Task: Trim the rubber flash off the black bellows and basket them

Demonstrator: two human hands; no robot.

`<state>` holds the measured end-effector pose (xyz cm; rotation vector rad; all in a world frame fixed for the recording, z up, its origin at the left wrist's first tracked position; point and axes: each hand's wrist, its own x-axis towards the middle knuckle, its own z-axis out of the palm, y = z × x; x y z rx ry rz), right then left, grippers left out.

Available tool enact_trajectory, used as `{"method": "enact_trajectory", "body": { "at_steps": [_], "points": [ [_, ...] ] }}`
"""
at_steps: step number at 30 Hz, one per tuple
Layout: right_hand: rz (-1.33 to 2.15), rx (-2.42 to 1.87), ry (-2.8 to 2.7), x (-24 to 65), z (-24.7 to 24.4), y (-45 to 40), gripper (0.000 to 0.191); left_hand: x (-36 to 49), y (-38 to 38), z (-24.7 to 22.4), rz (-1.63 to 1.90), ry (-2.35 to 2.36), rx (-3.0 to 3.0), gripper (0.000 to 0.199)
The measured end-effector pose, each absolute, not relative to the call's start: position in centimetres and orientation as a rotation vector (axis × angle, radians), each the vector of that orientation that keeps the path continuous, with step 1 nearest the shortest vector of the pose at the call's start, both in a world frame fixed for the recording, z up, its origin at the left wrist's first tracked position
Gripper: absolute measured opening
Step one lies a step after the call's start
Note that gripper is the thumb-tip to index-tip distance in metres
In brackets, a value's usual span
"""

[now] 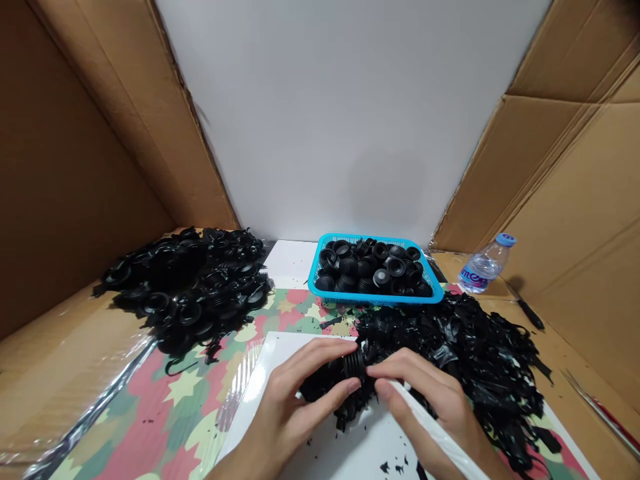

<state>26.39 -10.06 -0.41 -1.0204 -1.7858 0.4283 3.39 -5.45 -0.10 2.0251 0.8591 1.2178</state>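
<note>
We see both hands low at 6 o'clock, over a white board [280, 413] on the table [50, 373]. Left hand [295, 393] and right hand [430, 393] meet on one ribbed black boot [354, 365]: fingers of each curled nearly closed round it, left thumb and forefinger pinching its near end, right fingertips pressing from the other side. The boot lies on its side, touching loose black trimmings beneath.

At 3 o'clock from the hands, a heap of black scrap [475, 353] spreads to the board's edge. At 12 o'clock, a blue basket [320, 283] holds more boots, piled to the rim. At 10 o'clock, a second black pile [190, 287], well apart from the hands. At 2 o'clock, a water bottle [483, 267] lies tilted near the cardboard wall [575, 200]. Camouflage-print sheet [175, 400] shows under the board.
</note>
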Motion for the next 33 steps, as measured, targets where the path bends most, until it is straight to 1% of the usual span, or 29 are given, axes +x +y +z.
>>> {"method": "enact_trajectory", "body": {
  "at_steps": [5,6,9,11,19,24,28,33],
  "points": [
    [0.364,-1.137,-1.739,27.0,-0.7,-11.1,0.036,3.2,-5.9,-0.5,1.222,0.823,2.069,0.041],
    [0.35,-1.11,-1.767,27.0,-0.7,-11.2,0.035,3.2,-5.9,-0.7,1.222,0.813,2.073,0.041],
    [0.305,-1.003,-1.841,26.7,-0.3,-11.2,0.019,3.2,-6.0,-1.5,1.237,0.766,2.099,0.04],
    [0.286,-0.959,-1.854,26.4,-0.3,-11.0,0.017,3.1,-5.9,-1.7,1.259,0.73,2.121,0.039],
    [0.355,-0.849,-1.827,26.2,-0.9,-10.6,0.022,3.2,-5.8,-0.8,1.286,0.68,2.187,0.043],
    [0.426,-0.942,-1.838,26.5,-0.3,-10.9,0.019,3.6,-5.8,-0.7,1.298,0.679,2.217,0.043],
    [0.403,-0.942,-1.846,26.6,-0.3,-10.8,0.029,4.2,-5.9,-0.3,1.324,0.723,2.23,0.041],
    [0.34,-0.943,-1.87,26.7,-0.3,-10.9,0.028,4.6,-6.1,-0.3,1.307,0.767,2.205,0.037]
  ]
}}
